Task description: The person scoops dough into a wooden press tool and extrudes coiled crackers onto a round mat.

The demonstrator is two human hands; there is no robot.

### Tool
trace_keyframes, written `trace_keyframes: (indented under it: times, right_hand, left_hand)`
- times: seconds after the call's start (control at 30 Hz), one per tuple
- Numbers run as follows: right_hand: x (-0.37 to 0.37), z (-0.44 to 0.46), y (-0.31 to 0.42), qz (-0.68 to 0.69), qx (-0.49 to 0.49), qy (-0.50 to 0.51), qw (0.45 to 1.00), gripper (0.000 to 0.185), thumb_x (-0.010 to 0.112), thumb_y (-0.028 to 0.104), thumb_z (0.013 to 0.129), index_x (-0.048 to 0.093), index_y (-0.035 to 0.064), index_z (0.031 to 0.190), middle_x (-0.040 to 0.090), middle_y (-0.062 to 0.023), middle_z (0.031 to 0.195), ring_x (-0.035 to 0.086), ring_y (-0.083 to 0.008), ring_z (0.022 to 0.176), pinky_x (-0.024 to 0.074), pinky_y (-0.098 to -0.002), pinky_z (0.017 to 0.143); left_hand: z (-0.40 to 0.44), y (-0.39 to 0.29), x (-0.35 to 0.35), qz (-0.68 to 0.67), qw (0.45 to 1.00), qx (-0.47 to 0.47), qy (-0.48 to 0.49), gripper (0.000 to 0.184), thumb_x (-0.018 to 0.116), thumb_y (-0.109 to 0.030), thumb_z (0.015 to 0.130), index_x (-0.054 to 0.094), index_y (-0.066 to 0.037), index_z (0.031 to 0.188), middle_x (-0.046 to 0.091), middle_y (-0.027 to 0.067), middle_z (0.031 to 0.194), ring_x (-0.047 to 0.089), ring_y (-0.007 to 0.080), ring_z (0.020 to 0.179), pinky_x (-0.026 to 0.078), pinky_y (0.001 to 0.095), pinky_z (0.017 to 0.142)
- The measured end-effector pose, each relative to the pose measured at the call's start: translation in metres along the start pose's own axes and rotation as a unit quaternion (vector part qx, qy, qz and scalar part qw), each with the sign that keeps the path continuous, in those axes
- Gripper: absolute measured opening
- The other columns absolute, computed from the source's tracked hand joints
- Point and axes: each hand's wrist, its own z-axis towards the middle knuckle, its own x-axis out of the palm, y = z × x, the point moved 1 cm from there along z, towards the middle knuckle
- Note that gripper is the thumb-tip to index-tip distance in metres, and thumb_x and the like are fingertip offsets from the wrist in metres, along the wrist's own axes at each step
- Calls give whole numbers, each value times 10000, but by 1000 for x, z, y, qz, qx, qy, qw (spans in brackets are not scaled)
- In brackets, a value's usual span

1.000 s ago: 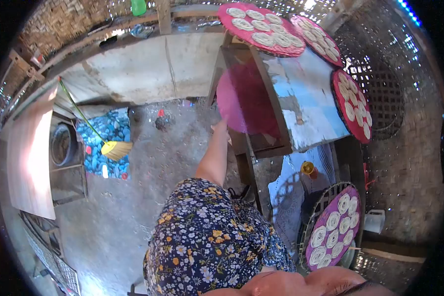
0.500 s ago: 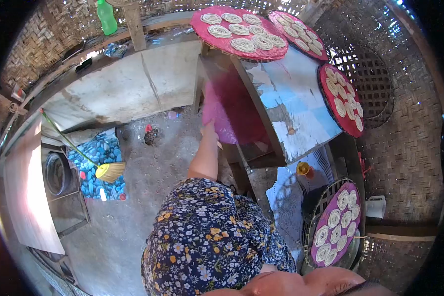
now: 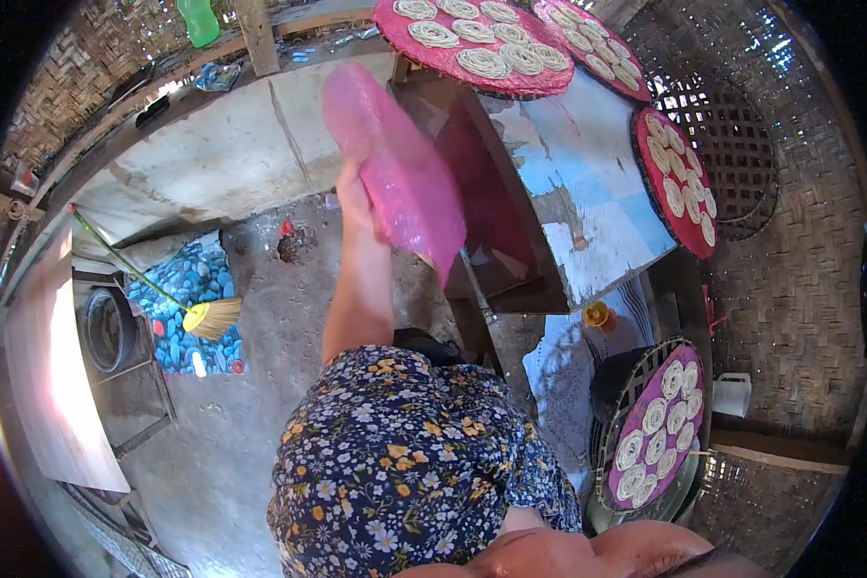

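My left hand (image 3: 354, 188) is closed on the left edge of a shiny pink plastic sheet (image 3: 405, 183), some fingers hidden by it. The raised sheet hangs tilted in front of the pale low wall and an open-sided wooden stand (image 3: 525, 217). Dark red material shows inside the stand. Above and to the right are round pink-covered trays (image 3: 559, 82) bearing several coils of pale strands. Another such tray, with a purple cover (image 3: 630, 435), lies at lower right. My right hand is out of view.
A yellow broom (image 3: 209, 318) leans over a blue pebble-patterned mat (image 3: 169, 289) at left. A yellow-orange container (image 3: 599, 316) stands on pale patterned cloth. Near the woven wall are a white mug (image 3: 731, 395) and a dark open-weave basket (image 3: 727, 159).
My left hand has come up and left from beside the stand, with the pink sheet lifted out in it. The view has also shifted slightly.
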Motion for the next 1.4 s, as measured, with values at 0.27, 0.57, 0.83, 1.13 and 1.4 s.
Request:
trace_keyframes:
  times: [0.27,0.57,0.83,1.13,1.4]
  right_hand:
    - [-56,-80,93,-68,-261,-154,951,308,654,170,729,587,-5,974,587,-105,905,550,-170,770,440,-306,682]
    - [-60,-117,280,-208,-585,-415,665,634,594,-32,670,394,21,1269,542,-179,1079,565,-327,914,483,-369,754]
    - [-224,-133,286,124,-572,-475,657,383,537,14,775,512,-20,1155,614,-43,849,575,-102,756,467,-239,701]
    - [-240,-104,175,571,-410,-449,551,339,511,-33,794,485,-37,1132,592,-137,960,602,-211,806,507,-305,688]
    - [-133,-51,66,628,-367,-365,581,598,489,-49,802,272,75,1346,409,-135,1306,406,-294,1206,376,-376,978]
  left_hand:
    - [-88,36,92,347,934,-31,81,464,659,-66,736,436,-18,1140,552,53,897,546,138,838,463,312,737]
    - [-157,156,137,383,798,-146,441,747,689,-89,728,218,50,1292,529,113,1064,547,171,945,461,328,809]
    - [-148,194,130,391,779,215,440,734,586,-191,832,102,-26,1359,354,145,1278,361,264,1170,317,394,962]
    - [-138,270,154,210,795,-445,355,757,511,-63,854,-8,-151,1397,347,100,1320,403,244,1164,411,404,909]
    - [-134,338,127,470,665,-357,457,885,604,40,740,42,-119,1405,468,237,1184,533,260,1015,474,347,832]
